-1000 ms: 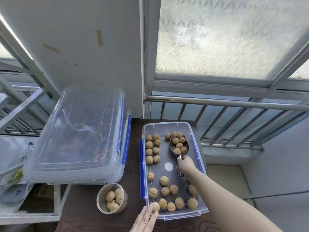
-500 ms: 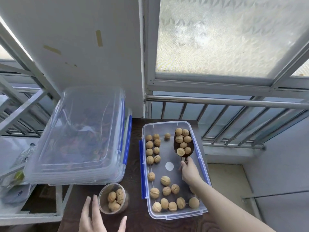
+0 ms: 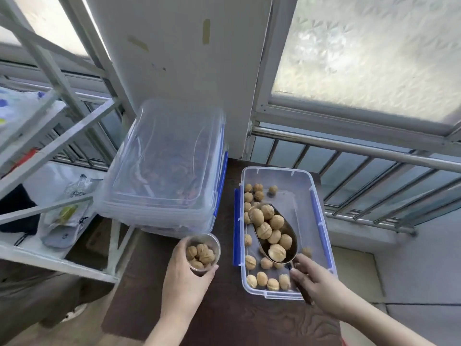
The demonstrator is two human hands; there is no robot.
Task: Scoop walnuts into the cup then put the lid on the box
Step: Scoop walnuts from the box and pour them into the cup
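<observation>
A clear plastic box (image 3: 303, 182) with blue clips stands on the dark table and holds loose walnuts (image 3: 262, 279) along its left and near sides. My right hand (image 3: 315, 283) grips the handle of a metal scoop (image 3: 290, 234), raised above the box and heaped with several walnuts. My left hand (image 3: 183, 278) wraps around a small clear cup (image 3: 213, 242) left of the box; several walnuts lie in the cup. The lid (image 3: 167, 151) rests on a stack of clear boxes at the back left.
The dark wooden table (image 3: 224, 313) is narrow, with its edge close behind the box. A white metal shelf frame (image 3: 59, 143) with bags stands to the left. A metal railing (image 3: 374, 151) and frosted window lie beyond the table on the right.
My left hand moved forward and closed around the cup. My right hand lifted the loaded scoop off the far end of the box and drew it back toward the cup side.
</observation>
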